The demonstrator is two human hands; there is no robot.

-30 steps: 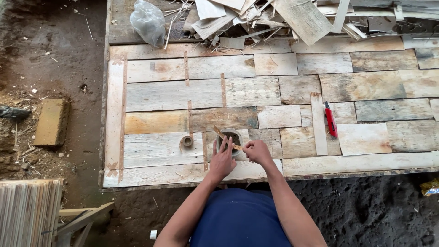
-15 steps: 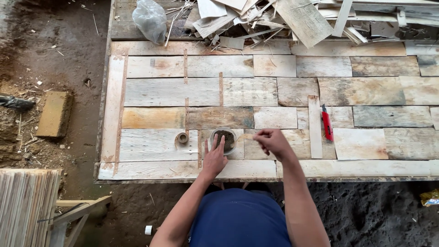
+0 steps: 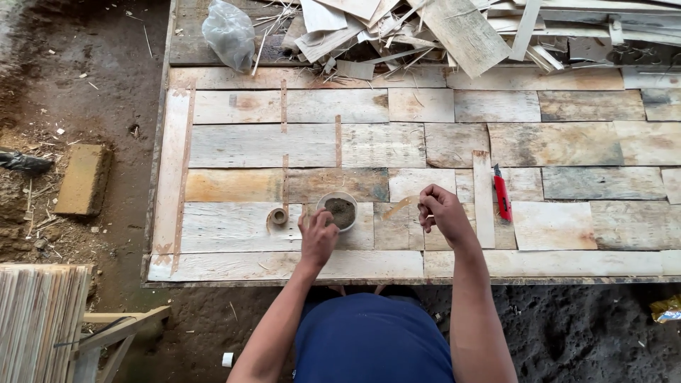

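Note:
A wide panel (image 3: 234, 145) made of pieced wooden boards lies in front of me. My left hand (image 3: 317, 237) rests on it, fingers at the rim of a small round bowl (image 3: 339, 211) filled with grey-brown paste. My right hand (image 3: 441, 211) is lifted a little to the right of the bowl and pinches a thin curved wooden strip (image 3: 401, 206). A small tape roll (image 3: 278, 216) sits just left of the bowl. A red utility knife (image 3: 501, 193) lies to the right, beside a narrow upright wood slat (image 3: 483, 198).
A heap of wood scraps (image 3: 454, 32) and a clear plastic bag (image 3: 228, 32) sit at the panel's far edge. Dirt floor surrounds it, with a wood block (image 3: 81, 179) at left and stacked slats (image 3: 39, 319) at lower left.
My right hand has moved from the bowl out to the right, carrying the thin strip. My left hand has stayed by the bowl, which is now uncovered.

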